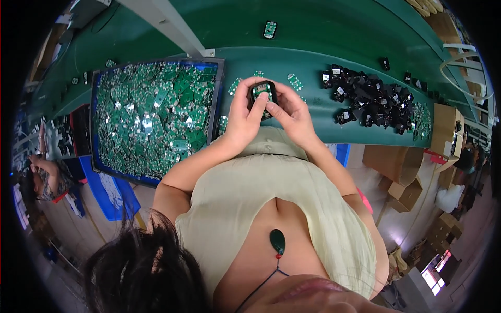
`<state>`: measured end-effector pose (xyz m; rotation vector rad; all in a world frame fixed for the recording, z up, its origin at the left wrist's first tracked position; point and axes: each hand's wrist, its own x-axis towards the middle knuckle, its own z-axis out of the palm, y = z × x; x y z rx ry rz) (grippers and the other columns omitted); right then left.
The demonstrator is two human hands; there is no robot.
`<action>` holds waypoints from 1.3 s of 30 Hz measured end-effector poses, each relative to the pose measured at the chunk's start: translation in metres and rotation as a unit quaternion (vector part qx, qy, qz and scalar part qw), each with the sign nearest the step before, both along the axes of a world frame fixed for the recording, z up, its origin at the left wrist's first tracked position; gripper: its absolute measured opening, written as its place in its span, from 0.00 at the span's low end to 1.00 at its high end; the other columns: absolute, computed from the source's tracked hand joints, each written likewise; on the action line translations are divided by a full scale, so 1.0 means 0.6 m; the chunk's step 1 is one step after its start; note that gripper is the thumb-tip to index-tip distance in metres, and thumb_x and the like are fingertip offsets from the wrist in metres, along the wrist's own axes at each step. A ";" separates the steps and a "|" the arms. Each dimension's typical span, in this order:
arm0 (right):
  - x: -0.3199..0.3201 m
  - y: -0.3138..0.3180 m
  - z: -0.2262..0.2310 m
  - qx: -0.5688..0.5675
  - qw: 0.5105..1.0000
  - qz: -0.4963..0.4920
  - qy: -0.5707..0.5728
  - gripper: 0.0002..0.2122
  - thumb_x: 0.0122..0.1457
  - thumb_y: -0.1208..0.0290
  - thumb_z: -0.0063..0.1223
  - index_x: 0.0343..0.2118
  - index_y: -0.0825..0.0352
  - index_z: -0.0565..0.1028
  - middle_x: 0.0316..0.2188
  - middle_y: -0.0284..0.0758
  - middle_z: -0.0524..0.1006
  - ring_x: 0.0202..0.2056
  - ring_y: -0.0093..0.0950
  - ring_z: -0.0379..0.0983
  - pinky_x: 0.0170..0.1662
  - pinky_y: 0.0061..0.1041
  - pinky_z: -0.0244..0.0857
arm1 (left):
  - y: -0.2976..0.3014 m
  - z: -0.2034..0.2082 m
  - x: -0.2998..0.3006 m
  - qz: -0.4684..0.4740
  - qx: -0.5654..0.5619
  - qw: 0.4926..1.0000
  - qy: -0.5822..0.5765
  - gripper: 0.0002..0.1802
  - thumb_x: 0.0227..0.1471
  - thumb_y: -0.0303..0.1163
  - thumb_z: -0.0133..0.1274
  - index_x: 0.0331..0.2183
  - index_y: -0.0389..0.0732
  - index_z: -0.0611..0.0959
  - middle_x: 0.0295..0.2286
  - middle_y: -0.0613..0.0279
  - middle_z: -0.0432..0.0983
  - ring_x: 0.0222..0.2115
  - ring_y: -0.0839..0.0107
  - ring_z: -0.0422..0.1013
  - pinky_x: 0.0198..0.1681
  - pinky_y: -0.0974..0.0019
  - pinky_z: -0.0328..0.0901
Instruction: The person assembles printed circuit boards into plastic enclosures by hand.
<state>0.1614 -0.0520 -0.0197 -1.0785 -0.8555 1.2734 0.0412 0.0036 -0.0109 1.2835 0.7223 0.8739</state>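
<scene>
Both hands hold a small black plastic casing [272, 87] at the middle of the bench's near part. Inside its rim lies a green circuit board [259, 89]. My left hand [244, 113] wraps the casing's left side, its thumb over the board. From the right, my right hand [293, 113] grips the casing, with its thumb bent across the lower part. The thumbs hide part of the board. A few loose circuit boards [295, 81] lie on the green bench around my hands.
At left stands a dark-rimmed tray [219, 86] heaped with green circuit boards. A pile of black casings [368, 96] lies at right, beside more small boards [421, 120]. One board in a casing [270, 29] sits farther back. Cardboard boxes [394, 161] stand at lower right.
</scene>
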 end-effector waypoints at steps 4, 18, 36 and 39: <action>0.008 0.017 -0.005 -0.010 0.997 -0.074 0.026 0.22 0.53 0.75 0.49 0.51 0.70 0.58 0.44 0.38 0.64 0.46 0.25 0.63 0.47 0.24 0.60 | 0.017 -0.024 0.037 0.019 -0.083 0.995 -0.044 0.12 0.52 0.26 0.43 0.41 0.35 0.66 0.39 0.56 0.66 0.40 0.73 0.63 0.44 0.70 0.58; 0.334 0.246 -0.226 0.011 0.671 -0.103 -0.734 0.09 0.46 0.75 0.46 0.32 0.59 0.74 0.31 0.34 0.72 0.35 0.31 0.69 0.35 0.32 0.64 | 0.078 -0.117 0.120 -0.088 0.063 0.960 0.260 0.27 0.47 0.27 0.48 0.49 0.38 0.61 0.48 0.52 0.59 0.51 0.62 0.56 0.52 0.60 0.51; 0.749 0.087 -0.300 -0.350 0.592 -0.276 -0.671 0.08 0.49 0.72 0.43 0.34 0.63 0.71 0.36 0.39 0.72 0.38 0.38 0.69 0.38 0.36 0.66 | 0.061 -0.125 0.107 -0.131 -0.038 0.943 0.304 0.18 0.50 0.23 0.44 0.45 0.35 0.66 0.44 0.56 0.62 0.45 0.67 0.63 0.45 0.69 0.61; 0.555 0.117 -0.205 -0.106 0.696 -0.219 -0.676 0.09 0.40 0.75 0.48 0.28 0.62 0.72 0.29 0.39 0.73 0.32 0.38 0.69 0.35 0.35 0.66 | 0.067 -0.122 0.119 -0.126 -0.133 0.954 0.239 0.18 0.53 0.29 0.44 0.46 0.34 0.64 0.44 0.54 0.61 0.45 0.65 0.63 0.44 0.66 0.63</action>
